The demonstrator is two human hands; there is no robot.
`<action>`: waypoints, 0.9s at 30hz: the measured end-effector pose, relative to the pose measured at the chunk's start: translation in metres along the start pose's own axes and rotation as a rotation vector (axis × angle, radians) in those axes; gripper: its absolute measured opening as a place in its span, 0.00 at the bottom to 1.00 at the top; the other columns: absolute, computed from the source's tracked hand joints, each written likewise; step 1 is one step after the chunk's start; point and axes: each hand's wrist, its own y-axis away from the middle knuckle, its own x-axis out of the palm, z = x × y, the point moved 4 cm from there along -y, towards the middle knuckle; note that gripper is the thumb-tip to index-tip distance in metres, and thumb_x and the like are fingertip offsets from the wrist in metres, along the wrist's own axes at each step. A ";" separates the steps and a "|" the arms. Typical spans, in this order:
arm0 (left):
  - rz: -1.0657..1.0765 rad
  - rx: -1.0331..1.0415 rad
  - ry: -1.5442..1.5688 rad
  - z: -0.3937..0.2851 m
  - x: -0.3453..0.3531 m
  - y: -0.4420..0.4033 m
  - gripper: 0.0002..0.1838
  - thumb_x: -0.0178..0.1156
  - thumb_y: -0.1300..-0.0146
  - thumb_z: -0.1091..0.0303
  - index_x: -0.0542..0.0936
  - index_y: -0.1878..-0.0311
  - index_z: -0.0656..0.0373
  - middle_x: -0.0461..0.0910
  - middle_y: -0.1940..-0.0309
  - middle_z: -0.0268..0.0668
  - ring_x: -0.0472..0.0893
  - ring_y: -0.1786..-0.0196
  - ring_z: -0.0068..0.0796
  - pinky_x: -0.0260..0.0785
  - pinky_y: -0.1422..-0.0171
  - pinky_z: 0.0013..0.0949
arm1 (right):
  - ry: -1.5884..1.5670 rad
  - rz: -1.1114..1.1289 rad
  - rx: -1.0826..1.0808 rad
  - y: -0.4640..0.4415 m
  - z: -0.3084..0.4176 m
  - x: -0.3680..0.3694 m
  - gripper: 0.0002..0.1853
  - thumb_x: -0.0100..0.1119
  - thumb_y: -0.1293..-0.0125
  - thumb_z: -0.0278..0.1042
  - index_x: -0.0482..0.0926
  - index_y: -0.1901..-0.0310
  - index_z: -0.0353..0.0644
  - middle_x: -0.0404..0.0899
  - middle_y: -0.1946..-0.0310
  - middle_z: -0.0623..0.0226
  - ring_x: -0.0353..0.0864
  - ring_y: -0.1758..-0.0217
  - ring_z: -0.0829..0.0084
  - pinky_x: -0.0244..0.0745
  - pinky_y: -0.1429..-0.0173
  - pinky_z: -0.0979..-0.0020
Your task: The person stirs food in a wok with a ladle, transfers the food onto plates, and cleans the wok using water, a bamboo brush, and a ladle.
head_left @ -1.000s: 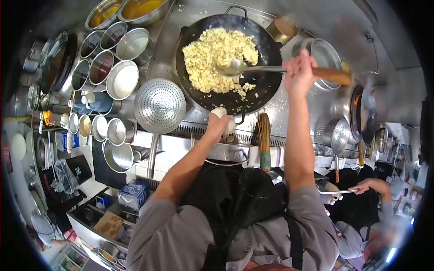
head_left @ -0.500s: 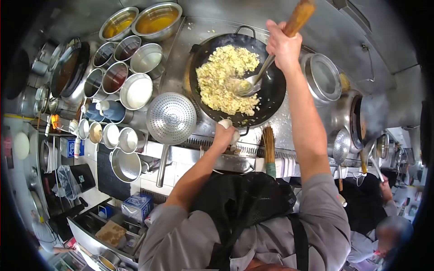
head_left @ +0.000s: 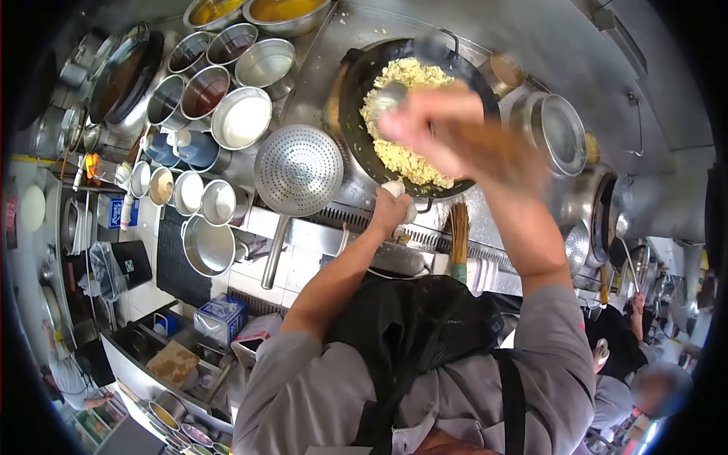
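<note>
A black wok (head_left: 355, 140) holds a heap of yellowish fried rice (head_left: 409, 163) with green bits. My left hand (head_left: 388, 212) is closed on a pale folded cloth (head_left: 409, 212) at the wok's near rim. Smeared by motion, my right hand (head_left: 436, 125) is above the rice, wrapped round the wooden handle (head_left: 489, 148) of a ladle. Part of the rice is hidden behind that hand. A blurred metal part of the ladle shows just left of my fingers. To the wok's left, a perforated strainer (head_left: 299, 171) rests with its handle towards me.
Steel pots of liquids and a white-filled pot (head_left: 241, 118) crowd the left. Small seasoning cups (head_left: 218, 202) sit nearer. A bamboo brush (head_left: 459, 235) stands below the wok, and a lidded pot (head_left: 563, 133) is at right. A co-worker (head_left: 607, 334) is at lower right.
My right hand has swung left and down over the wok, bringing the ladle's handle low across it. The view has shifted, so the wok sits further right. My left hand keeps its hold.
</note>
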 end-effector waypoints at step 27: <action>0.059 -0.254 0.134 -0.021 0.004 0.004 0.11 0.59 0.37 0.81 0.76 0.51 0.64 0.81 0.62 0.40 0.83 0.66 0.34 0.78 0.68 0.37 | -0.379 -1.140 0.310 0.147 -0.083 -0.093 0.21 0.57 0.22 0.34 0.64 0.76 0.51 0.56 0.87 0.78 0.53 0.86 0.80 0.53 0.78 0.70</action>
